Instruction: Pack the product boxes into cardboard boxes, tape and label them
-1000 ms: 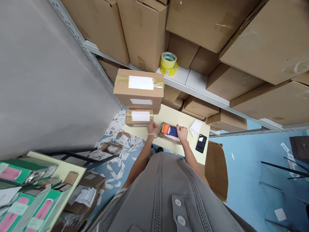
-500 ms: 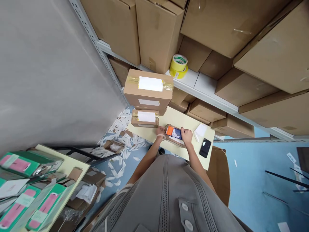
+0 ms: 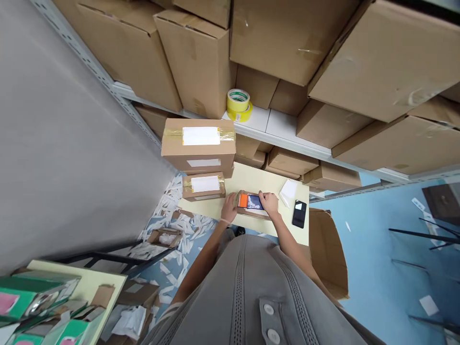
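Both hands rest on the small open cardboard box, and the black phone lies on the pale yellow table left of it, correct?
No. The head view shows the black phone right of the small open cardboard box, not left; left hand and right hand do rest on it.

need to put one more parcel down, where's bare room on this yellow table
Bare tabletop lies behind the open box, between the taped parcel and the white pouch. A thin strip runs along the near edge left of the left hand. Crowded around the right hand and phone.
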A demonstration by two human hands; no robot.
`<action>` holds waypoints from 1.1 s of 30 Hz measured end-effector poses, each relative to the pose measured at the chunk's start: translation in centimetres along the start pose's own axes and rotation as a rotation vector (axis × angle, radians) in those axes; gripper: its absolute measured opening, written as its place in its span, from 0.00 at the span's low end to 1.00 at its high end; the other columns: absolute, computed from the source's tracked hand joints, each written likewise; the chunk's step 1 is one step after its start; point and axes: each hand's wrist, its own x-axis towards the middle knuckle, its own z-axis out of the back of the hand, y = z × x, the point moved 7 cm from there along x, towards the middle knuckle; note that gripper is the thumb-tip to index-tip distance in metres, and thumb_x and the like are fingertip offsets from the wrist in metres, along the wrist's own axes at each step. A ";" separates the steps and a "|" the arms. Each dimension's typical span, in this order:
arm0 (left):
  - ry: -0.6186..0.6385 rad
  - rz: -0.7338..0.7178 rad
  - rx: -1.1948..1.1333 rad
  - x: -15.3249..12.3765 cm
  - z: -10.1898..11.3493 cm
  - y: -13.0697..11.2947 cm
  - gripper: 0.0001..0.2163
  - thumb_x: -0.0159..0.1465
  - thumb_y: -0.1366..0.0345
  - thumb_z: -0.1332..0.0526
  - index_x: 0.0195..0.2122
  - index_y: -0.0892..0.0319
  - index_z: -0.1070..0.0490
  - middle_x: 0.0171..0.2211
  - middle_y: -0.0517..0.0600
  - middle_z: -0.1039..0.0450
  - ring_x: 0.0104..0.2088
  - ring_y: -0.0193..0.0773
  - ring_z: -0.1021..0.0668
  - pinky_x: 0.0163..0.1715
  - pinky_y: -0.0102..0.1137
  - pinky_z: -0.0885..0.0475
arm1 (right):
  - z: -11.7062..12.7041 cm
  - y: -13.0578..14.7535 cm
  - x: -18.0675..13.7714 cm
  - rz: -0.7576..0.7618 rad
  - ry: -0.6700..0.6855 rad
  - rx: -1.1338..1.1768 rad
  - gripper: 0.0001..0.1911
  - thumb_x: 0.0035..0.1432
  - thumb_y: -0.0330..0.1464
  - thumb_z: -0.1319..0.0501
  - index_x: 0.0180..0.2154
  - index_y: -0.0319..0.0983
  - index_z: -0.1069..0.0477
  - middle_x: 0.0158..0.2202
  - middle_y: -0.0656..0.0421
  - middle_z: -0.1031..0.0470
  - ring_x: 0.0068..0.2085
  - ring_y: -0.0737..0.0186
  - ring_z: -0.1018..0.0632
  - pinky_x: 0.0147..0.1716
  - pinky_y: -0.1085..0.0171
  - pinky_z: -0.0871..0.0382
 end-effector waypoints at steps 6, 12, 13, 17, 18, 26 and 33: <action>0.383 -0.243 0.278 2.3 -2.0 -1.7 0.55 0.49 0.49 0.34 0.70 0.63 0.64 0.71 0.58 0.65 0.70 0.56 0.63 0.67 0.48 0.66 | 0.2 0.2 -0.1 -0.046 0.115 -0.093 0.31 0.67 0.46 0.57 0.30 0.40 0.20 0.33 0.52 0.19 0.38 0.57 0.20 0.36 0.66 0.36; 0.572 -0.300 0.417 4.9 -3.8 -1.8 0.59 0.41 0.43 0.33 0.70 0.58 0.62 0.70 0.57 0.56 0.70 0.57 0.61 0.66 0.52 0.71 | 1.1 0.8 -0.6 -0.060 0.155 -0.146 0.32 0.68 0.47 0.59 0.35 0.40 0.19 0.37 0.50 0.19 0.41 0.54 0.20 0.40 0.63 0.34; 0.566 -0.301 0.422 5.0 -3.9 -1.7 0.59 0.41 0.45 0.32 0.70 0.58 0.61 0.69 0.57 0.53 0.69 0.58 0.58 0.66 0.52 0.71 | 1.4 0.8 -0.5 -0.058 0.156 -0.151 0.32 0.68 0.47 0.58 0.36 0.39 0.19 0.38 0.49 0.19 0.42 0.54 0.20 0.40 0.63 0.34; 0.549 -0.295 0.455 5.1 -4.2 -1.4 0.59 0.38 0.53 0.31 0.70 0.61 0.60 0.67 0.61 0.49 0.68 0.60 0.51 0.66 0.51 0.70 | 2.4 0.3 -0.1 -0.019 0.174 -0.173 0.31 0.69 0.43 0.58 0.38 0.35 0.19 0.40 0.46 0.19 0.43 0.54 0.20 0.43 0.63 0.34; 0.560 -0.292 0.467 5.2 -4.4 -1.3 0.59 0.38 0.54 0.31 0.69 0.63 0.60 0.66 0.62 0.49 0.68 0.60 0.51 0.66 0.52 0.70 | 2.5 0.1 0.0 -0.018 0.179 -0.176 0.31 0.69 0.43 0.58 0.38 0.34 0.19 0.40 0.46 0.20 0.44 0.54 0.20 0.43 0.63 0.34; 0.521 -0.305 0.504 5.3 -5.0 -0.6 0.56 0.39 0.55 0.32 0.67 0.64 0.58 0.64 0.65 0.49 0.66 0.61 0.48 0.65 0.52 0.70 | 4.5 -6.2 -0.3 -0.097 0.158 -0.210 0.31 0.69 0.43 0.57 0.36 0.35 0.19 0.39 0.46 0.19 0.43 0.54 0.20 0.39 0.64 0.35; 0.514 -0.299 0.477 5.4 -5.0 -0.2 0.55 0.38 0.57 0.31 0.67 0.61 0.58 0.63 0.63 0.48 0.65 0.62 0.46 0.65 0.54 0.66 | 9.2 -21.0 -2.5 -0.267 0.129 -0.296 0.31 0.69 0.43 0.57 0.33 0.35 0.20 0.37 0.46 0.19 0.42 0.54 0.20 0.37 0.66 0.36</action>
